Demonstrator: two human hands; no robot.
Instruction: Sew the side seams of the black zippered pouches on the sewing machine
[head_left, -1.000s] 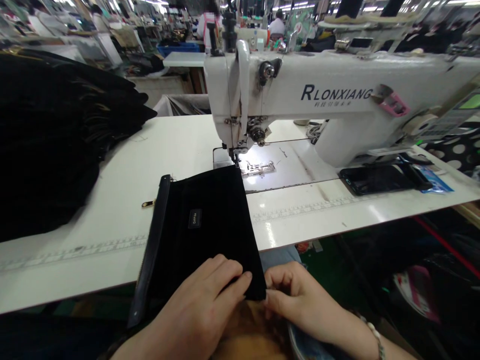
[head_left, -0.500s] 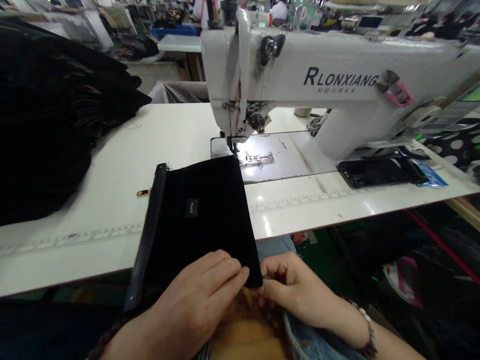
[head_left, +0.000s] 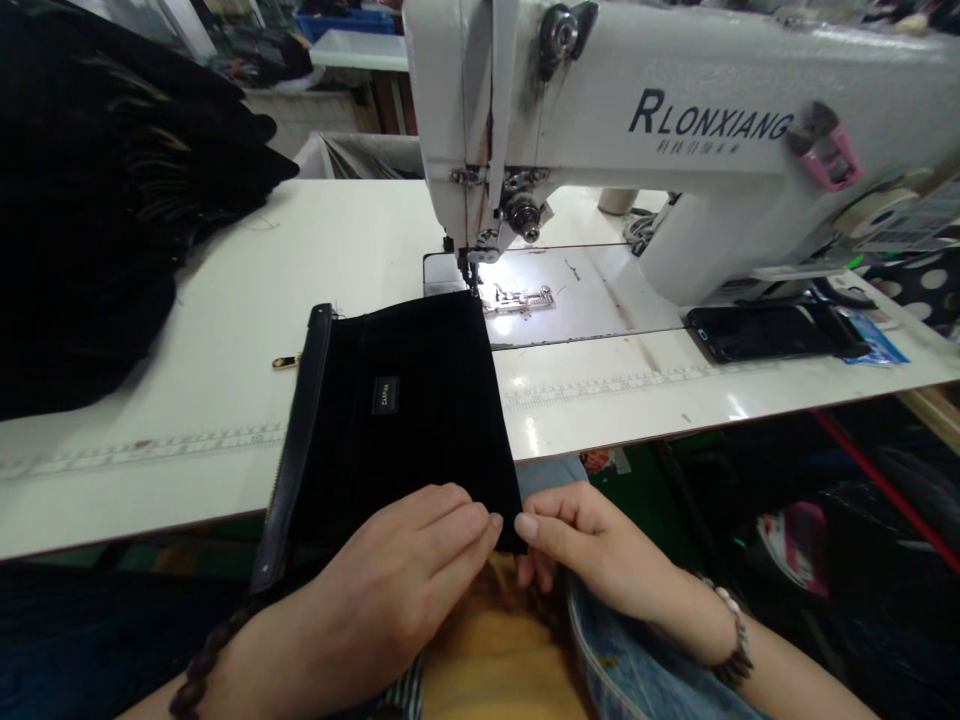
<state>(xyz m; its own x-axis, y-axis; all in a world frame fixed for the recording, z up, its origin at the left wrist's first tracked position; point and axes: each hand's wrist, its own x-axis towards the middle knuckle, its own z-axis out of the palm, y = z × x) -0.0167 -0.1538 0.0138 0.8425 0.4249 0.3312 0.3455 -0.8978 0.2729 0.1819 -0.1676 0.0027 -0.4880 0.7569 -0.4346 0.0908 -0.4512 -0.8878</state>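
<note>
A black fabric pouch with a small label and a dark zipper band lies across the table's front edge. Its far right corner sits under the presser foot of the sewing machine. My left hand is closed over the near edge of the pouch, fingers pressed together and their undersides hidden. Beside it, my right hand pinches the near right corner, thumb on the side edge. A gold zipper pull sticks out on the left.
A big heap of black pieces covers the table's left side. On the right lie a phone and a blue packet. A printed ruler strip runs along the white table. A pink-handled tool is fixed to the machine.
The view has tilted down slightly, so the machine's top is cut off. My right thumb has moved up along the pouch's side edge. The pouch stays under the presser foot.
</note>
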